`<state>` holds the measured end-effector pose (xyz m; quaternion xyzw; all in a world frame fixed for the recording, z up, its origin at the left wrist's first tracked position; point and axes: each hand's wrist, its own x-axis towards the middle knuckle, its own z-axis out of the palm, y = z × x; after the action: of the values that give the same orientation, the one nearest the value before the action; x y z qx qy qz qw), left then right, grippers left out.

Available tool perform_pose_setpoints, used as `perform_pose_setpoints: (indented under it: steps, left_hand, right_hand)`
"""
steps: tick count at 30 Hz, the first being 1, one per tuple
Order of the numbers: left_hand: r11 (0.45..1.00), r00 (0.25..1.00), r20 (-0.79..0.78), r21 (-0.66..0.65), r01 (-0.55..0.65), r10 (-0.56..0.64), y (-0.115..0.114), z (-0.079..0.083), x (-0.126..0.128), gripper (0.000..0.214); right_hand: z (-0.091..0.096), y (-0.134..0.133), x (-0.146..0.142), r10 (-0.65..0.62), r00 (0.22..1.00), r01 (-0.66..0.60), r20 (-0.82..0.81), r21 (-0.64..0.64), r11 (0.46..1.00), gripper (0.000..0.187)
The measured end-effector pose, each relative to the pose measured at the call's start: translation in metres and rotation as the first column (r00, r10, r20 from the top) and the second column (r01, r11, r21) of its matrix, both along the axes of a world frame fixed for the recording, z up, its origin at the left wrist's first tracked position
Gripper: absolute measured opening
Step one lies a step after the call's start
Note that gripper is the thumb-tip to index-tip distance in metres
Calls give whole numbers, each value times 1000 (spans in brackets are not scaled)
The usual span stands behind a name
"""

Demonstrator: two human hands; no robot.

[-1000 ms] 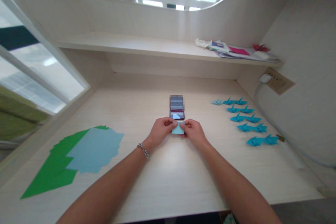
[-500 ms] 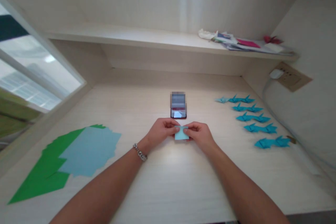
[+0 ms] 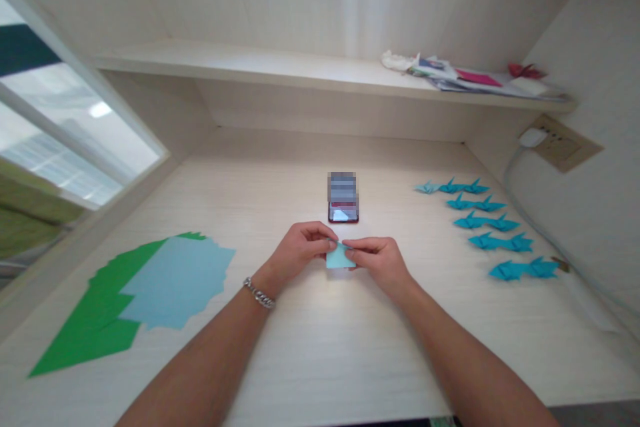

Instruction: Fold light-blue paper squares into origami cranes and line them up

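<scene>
A small folded piece of light blue paper [image 3: 339,258] rests on the pale wooden desk [image 3: 320,340] at the centre. My left hand [image 3: 299,252] pinches its left upper edge, and a metal bracelet sits on that wrist. My right hand [image 3: 381,261] pinches the right upper edge, fingers pressed together over the fold. Just beyond the paper lies a phone [image 3: 343,197] with its screen lit.
A spread stack of light blue sheets [image 3: 177,280] over green sheets [image 3: 90,330] lies at the left. Several folded blue paper cranes [image 3: 487,223] stand in rows at the right. A shelf [image 3: 300,73] above holds papers [image 3: 465,78]. A wall socket [image 3: 557,143] with a cable is at the right.
My hands and the folded paper have shifted slightly nearer to me, away from the phone. The fingers have worked along the paper's top edge. The camera tilted a little.
</scene>
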<state>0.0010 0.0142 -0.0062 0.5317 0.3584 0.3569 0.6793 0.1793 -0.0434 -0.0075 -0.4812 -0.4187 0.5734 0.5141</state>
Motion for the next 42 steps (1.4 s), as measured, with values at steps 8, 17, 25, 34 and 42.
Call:
perform_pose_setpoints:
  steps: [8, 17, 25, 34, 42]
  left_hand:
    - [999, 999, 6, 43, 34, -34, 2, -1, -1, 12]
    - [991, 997, -69, 128, 28, -20, 0, 1, -1, 8]
    - [991, 994, -111, 130, 5, 9, -8, 16, 4, 9]
    - [996, 995, -89, 78, -35, 42, -21, 15, 7, 11]
    - [996, 998, -55, 84, 31, -26, -24, 10, 4, 10]
  right_hand:
    - [0, 1, 4, 23, 999, -24, 22, 37, 999, 24]
    - [-10, 4, 9, 59, 998, -59, -21, 6, 998, 23]
    - [1, 2, 11, 33, 999, -32, 17, -31, 999, 25]
    - [5, -15, 5, -45, 998, 42, -38, -86, 995, 27]
    - [-5, -19, 10, -19, 999, 18, -37, -10, 1000, 23]
